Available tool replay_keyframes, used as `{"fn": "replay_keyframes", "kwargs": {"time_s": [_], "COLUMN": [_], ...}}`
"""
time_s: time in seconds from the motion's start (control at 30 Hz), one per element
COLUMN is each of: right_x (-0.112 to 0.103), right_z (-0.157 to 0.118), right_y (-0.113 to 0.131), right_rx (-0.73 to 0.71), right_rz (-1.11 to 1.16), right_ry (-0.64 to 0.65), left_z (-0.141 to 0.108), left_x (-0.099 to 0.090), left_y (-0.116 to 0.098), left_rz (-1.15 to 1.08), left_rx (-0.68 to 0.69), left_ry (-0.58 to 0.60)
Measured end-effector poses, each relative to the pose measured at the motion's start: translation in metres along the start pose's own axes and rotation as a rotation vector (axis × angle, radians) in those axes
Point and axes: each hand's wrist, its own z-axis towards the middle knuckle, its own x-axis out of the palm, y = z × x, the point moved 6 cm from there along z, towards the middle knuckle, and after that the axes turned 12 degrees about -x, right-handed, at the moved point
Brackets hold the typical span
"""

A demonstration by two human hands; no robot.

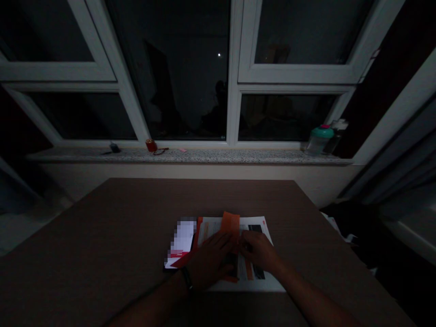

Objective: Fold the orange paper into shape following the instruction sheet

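A printed sheet or magazine page (269, 285) with orange and dark blocks lies on the brown table. Across its middle runs an orange strip of paper (230, 221), its top end reaching past the page's far edge. My left hand (213, 256), with a dark band at the wrist, lies flat over the strip and page, fingers stretched out. My right hand (259, 250) is closed at the strip's right edge, fingers curled and pinched; what sits between the fingertips is too dark to make out. A lit phone (184, 236) lies left of the page, partly overlapped by a red paper edge (182, 260).
The table (119, 227) ends before a window with a speckled stone sill (211, 156). On the sill stand a red jar (151, 145), a small dark bottle (114, 147) and a teal-lidded bottle (318, 140). Dark cloth and papers lie beyond the table's right edge.
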Motion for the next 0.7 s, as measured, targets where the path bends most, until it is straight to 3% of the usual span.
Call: {"fn": "replay_keyframes", "kwargs": {"time_s": [0.37, 0.7], "right_x": [-0.006, -0.018], "right_z": [-0.034, -0.02], "right_y": [-0.002, -0.008], "right_rx": [0.063, 0.077], "right_rz": [0.073, 0.029], "right_ry": [-0.057, -0.091], "left_z": [-0.004, 0.0], "left_x": [-0.002, -0.009], "left_y": [0.0, -0.006], "left_rz": [-0.041, -0.029], "left_rx": [-0.041, 0.005], "left_ry": [0.037, -0.006]}}
